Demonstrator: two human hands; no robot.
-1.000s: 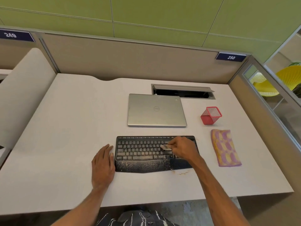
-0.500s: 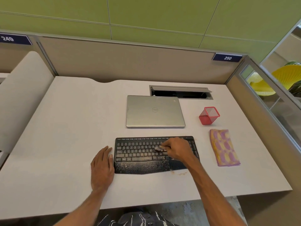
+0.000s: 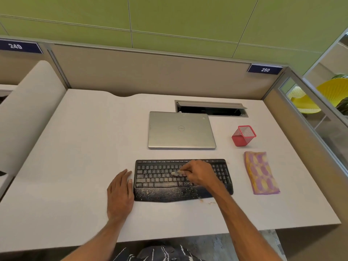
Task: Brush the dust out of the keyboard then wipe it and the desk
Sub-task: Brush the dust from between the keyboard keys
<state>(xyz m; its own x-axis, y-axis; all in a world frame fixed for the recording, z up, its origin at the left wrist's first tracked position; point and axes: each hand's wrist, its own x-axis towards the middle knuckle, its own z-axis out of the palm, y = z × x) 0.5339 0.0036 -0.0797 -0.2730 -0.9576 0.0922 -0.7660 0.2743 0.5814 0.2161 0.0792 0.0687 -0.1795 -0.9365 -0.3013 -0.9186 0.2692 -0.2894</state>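
Just one keyboard (image 3: 160, 178) (dusty), one brush (image 3: 176, 173).

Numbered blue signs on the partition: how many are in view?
2: sign 249 at the far left, sign 250 above the right back corner of the desk. None looks hidden.

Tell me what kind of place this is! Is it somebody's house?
Most likely an office, not a house. The desk sits in a cubicle whose partition walls carry a 249 sign and a 250 sign. A closed laptop and a keyboard lie on it.
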